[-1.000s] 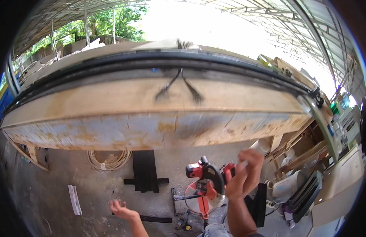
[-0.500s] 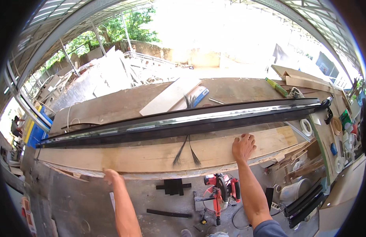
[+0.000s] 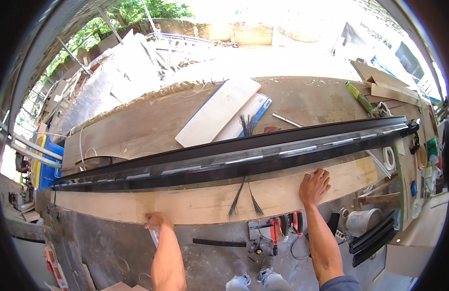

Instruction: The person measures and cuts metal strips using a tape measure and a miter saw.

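Head view shows the long wooden board (image 3: pixel 200 206) lying across its middle. At the board's near edge is the left hand (image 3: pixel 159 221); I cannot tell whether its fingers clamp the board. On the board's top, toward its right end, rests the right hand (image 3: pixel 313 188), fingers bent, slightly apart. Just beyond the board lies a long black profile (image 3: pixel 292 160); lower than the board, a red saw (image 3: pixel 275 230) stands on the floor (image 3: pixel 205 266).

Left hand (image 3: pixel 159 220) at the near edge of a wooden plank (image 3: pixel 195 203), right hand (image 3: pixel 315 188) on its top, long channel (image 3: pixel 224 170) just beyond — black, with a shiny middle, dark bristles (image 3: pixel 235 201) splayed over the plank, red miter saw (image 3: pixel 275 233) on the floor (image 3: pixel 205 264).
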### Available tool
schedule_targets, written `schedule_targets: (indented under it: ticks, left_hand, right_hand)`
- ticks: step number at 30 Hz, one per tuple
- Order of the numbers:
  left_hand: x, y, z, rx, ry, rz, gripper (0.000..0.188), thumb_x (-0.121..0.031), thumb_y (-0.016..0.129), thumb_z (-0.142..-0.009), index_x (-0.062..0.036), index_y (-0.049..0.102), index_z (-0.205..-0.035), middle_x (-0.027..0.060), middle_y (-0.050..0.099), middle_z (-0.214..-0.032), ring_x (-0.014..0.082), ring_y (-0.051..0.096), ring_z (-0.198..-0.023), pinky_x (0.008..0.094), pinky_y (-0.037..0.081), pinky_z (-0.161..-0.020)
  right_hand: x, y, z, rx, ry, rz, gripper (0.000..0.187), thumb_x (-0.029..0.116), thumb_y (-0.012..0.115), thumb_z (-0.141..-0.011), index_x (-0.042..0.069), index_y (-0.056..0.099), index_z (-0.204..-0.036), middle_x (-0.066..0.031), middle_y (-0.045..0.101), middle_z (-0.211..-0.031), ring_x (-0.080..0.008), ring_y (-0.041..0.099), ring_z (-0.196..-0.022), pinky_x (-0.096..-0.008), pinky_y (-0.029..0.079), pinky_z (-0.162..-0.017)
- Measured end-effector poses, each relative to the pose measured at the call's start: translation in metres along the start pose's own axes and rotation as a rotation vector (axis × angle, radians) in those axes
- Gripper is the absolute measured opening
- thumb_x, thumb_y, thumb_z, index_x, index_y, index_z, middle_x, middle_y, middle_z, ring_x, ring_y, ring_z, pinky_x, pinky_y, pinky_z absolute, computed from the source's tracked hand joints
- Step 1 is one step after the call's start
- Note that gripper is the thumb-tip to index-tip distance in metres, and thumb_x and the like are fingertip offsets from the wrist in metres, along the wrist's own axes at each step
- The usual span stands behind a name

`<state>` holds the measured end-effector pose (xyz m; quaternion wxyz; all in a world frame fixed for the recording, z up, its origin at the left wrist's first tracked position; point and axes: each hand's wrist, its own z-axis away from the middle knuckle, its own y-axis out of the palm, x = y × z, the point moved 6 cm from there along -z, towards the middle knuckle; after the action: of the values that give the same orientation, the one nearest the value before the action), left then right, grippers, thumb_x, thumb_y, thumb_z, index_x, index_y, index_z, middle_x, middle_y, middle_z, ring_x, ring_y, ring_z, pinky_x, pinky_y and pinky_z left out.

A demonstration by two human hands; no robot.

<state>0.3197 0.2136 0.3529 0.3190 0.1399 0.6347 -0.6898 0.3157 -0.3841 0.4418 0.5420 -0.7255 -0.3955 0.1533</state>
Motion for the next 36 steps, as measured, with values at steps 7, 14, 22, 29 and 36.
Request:
schedule_targets:
  ticks: [7, 14, 22, 29, 36]
  left_hand:
    - [-0.002, -0.004, 0.005, 0.083, 0.003, -0.044, 0.066, -0.056, 0.040, -0.099, 0.0018, 0.044, -0.131, 0.0264, 0.061, -0.123, 0.0428, 0.065, -0.109, 0.0546, 0.054, -0.091]
    - [0.029, 0.043, -0.057, 0.133, 0.101, -0.181, 0.058, -0.057, 0.042, -0.098, -0.0068, 0.045, -0.128, 0.0186, 0.062, -0.125, 0.0373, 0.065, -0.110, 0.0546, 0.053, -0.088]
    - [0.019, 0.021, -0.026, 0.012, -0.043, -0.037, 0.051, -0.055, 0.048, -0.097, -0.0100, 0.047, -0.121, 0.0153, 0.063, -0.124, 0.0355, 0.063, -0.110, 0.0504, 0.051, -0.088]
    - [0.014, 0.019, -0.025, 0.031, 0.060, -0.026, 0.067, -0.056, 0.041, -0.097, 0.0018, 0.042, -0.130, 0.0277, 0.062, -0.122, 0.0441, 0.065, -0.108, 0.0544, 0.055, -0.091]
    - [0.002, 0.003, -0.010, -0.007, 0.034, -0.077, 0.060, -0.052, 0.044, -0.099, 0.0033, 0.045, -0.121, 0.0288, 0.065, -0.113, 0.0456, 0.066, -0.103, 0.0566, 0.054, -0.087]
  right_hand:
    - [0.003, 0.002, -0.003, 0.026, 0.006, 0.016, 0.026, 0.020, 0.059, -0.082, 0.006, 0.051, -0.103, -0.0111, 0.053, -0.106, -0.0323, 0.053, -0.101, -0.0474, 0.039, -0.082]
    - [0.009, 0.002, -0.001, 0.030, -0.009, -0.009, 0.026, 0.020, 0.059, -0.082, 0.006, 0.050, -0.103, -0.0115, 0.052, -0.106, -0.0325, 0.053, -0.100, -0.0475, 0.038, -0.082]
    - [0.007, -0.002, -0.003, 0.024, -0.005, -0.019, 0.026, 0.021, 0.058, -0.082, 0.006, 0.050, -0.102, -0.0117, 0.051, -0.105, -0.0329, 0.052, -0.099, -0.0477, 0.038, -0.081]
    - [0.007, -0.002, -0.002, 0.034, 0.006, -0.037, 0.027, 0.021, 0.060, -0.082, 0.006, 0.050, -0.102, -0.0119, 0.051, -0.105, -0.0332, 0.052, -0.101, -0.0485, 0.038, -0.082]
    - [0.004, 0.001, -0.003, 0.044, 0.022, -0.036, 0.027, 0.021, 0.061, -0.082, 0.006, 0.050, -0.102, -0.0120, 0.052, -0.106, -0.0334, 0.052, -0.102, -0.0487, 0.038, -0.083]
